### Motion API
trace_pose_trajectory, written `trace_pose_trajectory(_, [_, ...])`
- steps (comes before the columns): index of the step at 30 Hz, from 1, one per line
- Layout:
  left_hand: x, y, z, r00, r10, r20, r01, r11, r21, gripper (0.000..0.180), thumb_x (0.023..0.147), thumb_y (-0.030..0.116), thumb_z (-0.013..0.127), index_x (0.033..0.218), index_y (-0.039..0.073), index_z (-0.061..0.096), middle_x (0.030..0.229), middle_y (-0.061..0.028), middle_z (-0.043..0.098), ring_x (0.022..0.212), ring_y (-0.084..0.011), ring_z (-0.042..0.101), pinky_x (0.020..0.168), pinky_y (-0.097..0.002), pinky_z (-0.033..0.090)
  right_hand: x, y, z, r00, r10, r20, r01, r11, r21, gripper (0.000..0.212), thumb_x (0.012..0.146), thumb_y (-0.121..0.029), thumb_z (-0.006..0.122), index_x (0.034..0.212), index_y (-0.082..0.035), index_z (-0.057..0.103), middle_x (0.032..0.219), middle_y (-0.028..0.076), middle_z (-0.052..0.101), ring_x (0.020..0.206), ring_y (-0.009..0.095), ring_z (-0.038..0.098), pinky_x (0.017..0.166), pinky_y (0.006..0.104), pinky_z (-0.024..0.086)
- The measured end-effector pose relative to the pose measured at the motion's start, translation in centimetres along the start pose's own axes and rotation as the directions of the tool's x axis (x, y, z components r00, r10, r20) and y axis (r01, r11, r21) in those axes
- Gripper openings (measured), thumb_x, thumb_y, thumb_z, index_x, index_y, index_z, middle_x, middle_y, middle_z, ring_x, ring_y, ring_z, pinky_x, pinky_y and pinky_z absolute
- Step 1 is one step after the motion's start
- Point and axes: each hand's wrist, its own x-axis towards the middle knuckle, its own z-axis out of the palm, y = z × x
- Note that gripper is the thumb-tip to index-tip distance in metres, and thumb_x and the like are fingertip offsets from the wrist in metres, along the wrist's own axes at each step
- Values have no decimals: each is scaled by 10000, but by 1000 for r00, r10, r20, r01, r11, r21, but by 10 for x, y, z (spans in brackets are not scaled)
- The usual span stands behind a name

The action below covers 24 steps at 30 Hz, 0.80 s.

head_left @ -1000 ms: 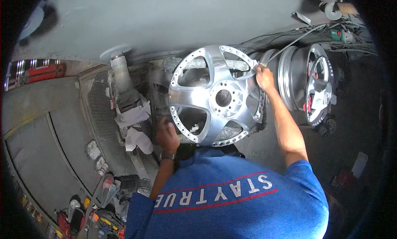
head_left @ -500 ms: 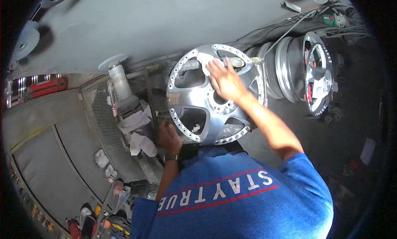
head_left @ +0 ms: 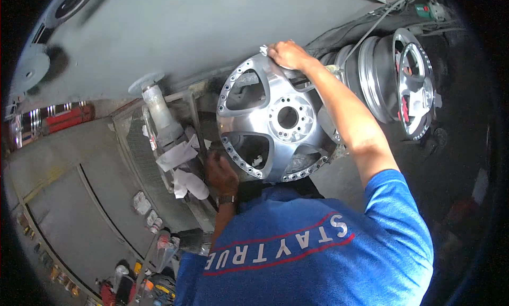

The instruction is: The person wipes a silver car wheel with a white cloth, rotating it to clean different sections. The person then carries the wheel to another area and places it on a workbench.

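Observation:
A silver alloy wheel face (head_left: 245, 120) with broad spokes and bolt holes along its rim stands in front of me. At its upper edge, my right hand (head_left: 289, 55) is bent over the rim, fingers closed on a crumpled white sheet (head_left: 263, 50) held against the metal. Only a small part of that sheet shows past the fingers. My left hand (head_left: 221, 173), with a watch (head_left: 226, 199) on its wrist, is in shadow by the wheel's lower left edge. Its fingertips are too dark to make out.
More wheels (head_left: 374, 78) stand in a row at the right. Left of my wheel, a spindle with a pale disc (head_left: 146, 82) sits beside loose white paper (head_left: 176, 155). A green power tool (head_left: 422, 11) and cables lie at the far right. Bottles and tools (head_left: 122, 282) crowd the lower left.
My right hand has moved from the spoke near the hub up to the wheel's top edge, taking the white sheet along. My left hand stays low beside the wheel. The view has shifted slightly.

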Motion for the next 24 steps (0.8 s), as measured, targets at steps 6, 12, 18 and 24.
trace_pose_trajectory(6, [-6,2,12,998,13,-59,-18,996,-88,448,1093,354,511,1310,-20,629,1164,-258,722,1041,-472,697,879,-522,552,-92,100,1,948,202,-244,-178,977,117,435,1081,-345,425,1174,-15,694,1151,330,699,1139,530,644,1007,589,493])
trace_pose_trajectory(12, [-4,6,7,998,37,-54,-38,999,-22,430,1088,351,525,1289,-10,646,1144,-246,734,1021,-447,713,869,-497,560,-69,68,38,885,167,-434,-128,985,119,412,1071,-280,423,1265,-35,691,1312,243,702,1250,445,648,1155,649,376])
trace_pose_trajectory(18, [-2,-11,10,999,24,-30,-24,1000,5,386,1080,306,560,1286,-10,644,1161,-241,736,1036,-435,718,883,-494,561,-29,-19,57,906,-258,-336,186,955,-232,327,1056,-237,495,1213,-37,699,1343,151,682,1328,360,609,1164,697,365])
trace_pose_trajectory(24, [-4,3,10,995,61,-79,-61,998,-1,367,1080,291,551,1284,2,647,1143,-227,738,1028,-430,715,879,-495,557,-164,-27,74,846,-259,-467,203,965,-168,331,1009,-142,622,1306,5,631,1385,222,643,1369,394,570,1202,642,356])
